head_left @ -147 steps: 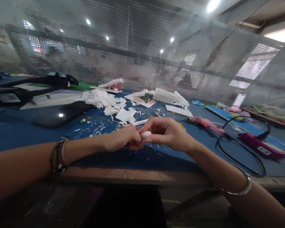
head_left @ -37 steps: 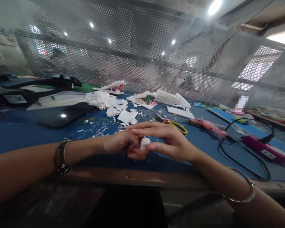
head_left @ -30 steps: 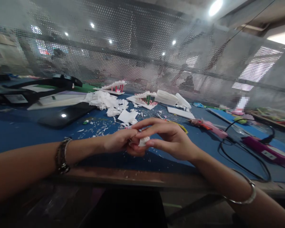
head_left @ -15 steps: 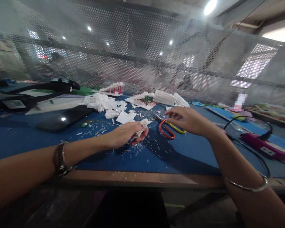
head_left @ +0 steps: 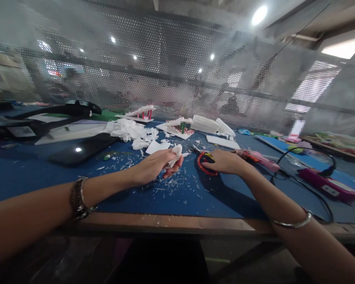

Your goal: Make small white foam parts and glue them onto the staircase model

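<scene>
Left hand [head_left: 158,165] curled, thumb laid over bent fingers, the person pinches a white wad [head_left: 175,154] that pokes out past the thumb, just above the worktop [head_left: 121,203]. A short way off, the right hand [head_left: 225,161] is low and palm down over the scissors [head_left: 200,161], fingers partly bent, thumb by the red handle; from where I stand I can't tell whether it has closed on the handles or merely touches them. The blades point away from both hands, too small to say whether they're apart. If the scissors were picked up by one handle only, I'd expect them to swing open, and the tips might catch a finger of the left hand. Too firm a thumb could flatten the wad; too loose a one could drop it among the scraps [head_left: 174,183] between and below the hands, which would probably cling to it. Just beyond the right hand lies a pink tool [head_left: 264,161], close enough that a careless knuckle might knock it; whether it's hot I can't see. Ahead of the left hand are a white sheet [head_left: 157,147] and a crumpled heap [head_left: 126,129], both easily swept aside by a wide reach.
</scene>
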Demonstrator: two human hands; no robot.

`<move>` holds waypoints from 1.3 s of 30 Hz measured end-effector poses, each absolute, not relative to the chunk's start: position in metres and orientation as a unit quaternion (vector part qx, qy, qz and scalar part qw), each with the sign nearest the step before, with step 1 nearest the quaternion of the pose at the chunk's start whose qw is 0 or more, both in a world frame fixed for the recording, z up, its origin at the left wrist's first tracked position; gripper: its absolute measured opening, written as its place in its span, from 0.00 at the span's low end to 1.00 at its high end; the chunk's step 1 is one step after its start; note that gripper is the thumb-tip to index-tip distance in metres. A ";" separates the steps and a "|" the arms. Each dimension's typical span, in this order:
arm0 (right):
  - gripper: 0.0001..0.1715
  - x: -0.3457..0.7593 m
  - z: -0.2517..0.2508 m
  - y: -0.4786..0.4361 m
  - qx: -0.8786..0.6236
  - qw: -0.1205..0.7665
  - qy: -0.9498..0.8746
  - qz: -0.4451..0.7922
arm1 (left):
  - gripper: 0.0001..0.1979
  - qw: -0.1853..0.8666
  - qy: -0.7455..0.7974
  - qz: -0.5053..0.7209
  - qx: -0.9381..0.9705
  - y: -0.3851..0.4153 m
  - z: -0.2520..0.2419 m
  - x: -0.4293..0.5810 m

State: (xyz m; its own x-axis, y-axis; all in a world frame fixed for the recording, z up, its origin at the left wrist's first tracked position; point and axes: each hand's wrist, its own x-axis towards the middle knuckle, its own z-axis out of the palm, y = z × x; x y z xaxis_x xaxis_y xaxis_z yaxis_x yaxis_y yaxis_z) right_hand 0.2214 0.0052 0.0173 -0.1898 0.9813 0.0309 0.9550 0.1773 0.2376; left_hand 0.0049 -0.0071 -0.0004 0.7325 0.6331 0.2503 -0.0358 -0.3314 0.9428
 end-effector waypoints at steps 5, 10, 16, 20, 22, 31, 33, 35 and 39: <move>0.15 0.212 0.015 -0.001 0.628 0.026 0.770 0.107 | 0.09 0.542 0.201 0.306 0.756 -0.008 0.001 0.005; 0.23 0.213 0.018 -0.001 0.633 -0.058 0.757 0.151 | 0.10 0.529 0.199 0.331 0.756 -0.007 0.000 0.004; 0.09 0.209 0.023 -0.003 0.575 -0.345 0.742 0.016 | 0.06 0.534 0.180 0.399 0.724 0.001 -0.005 0.003; 0.14 0.202 0.023 -0.011 0.464 -0.333 0.818 -0.070 | 0.08 0.529 0.183 0.435 0.706 0.005 -0.005 0.002; 0.15 0.199 0.022 -0.014 0.425 -0.287 0.857 -0.048 | 0.09 0.531 0.180 0.446 0.698 0.005 -0.005 0.002; 0.17 0.194 0.019 -0.016 0.400 -0.221 0.889 0.025 | 0.10 0.562 0.144 0.452 0.677 0.004 -0.005 0.004; 0.17 0.194 0.018 -0.016 0.402 -0.220 0.889 0.030 | 0.09 0.563 0.142 0.449 0.679 0.005 -0.007 0.005; 0.17 0.192 0.018 -0.017 0.400 -0.220 0.889 0.025 | 0.09 0.564 0.137 0.442 0.684 0.005 -0.008 0.005; 0.16 0.189 0.019 -0.020 0.403 -0.219 0.888 0.019 | 0.09 0.562 0.136 0.432 0.692 0.003 -0.009 0.006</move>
State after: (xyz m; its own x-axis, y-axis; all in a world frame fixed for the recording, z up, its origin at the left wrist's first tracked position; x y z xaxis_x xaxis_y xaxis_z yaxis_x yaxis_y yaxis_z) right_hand 0.1888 -0.0200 0.0185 -0.5786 0.7078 0.4051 0.7247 0.6741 -0.1427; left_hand 0.0061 0.0032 -0.0094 0.5892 0.6743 0.4451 -0.2983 -0.3304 0.8954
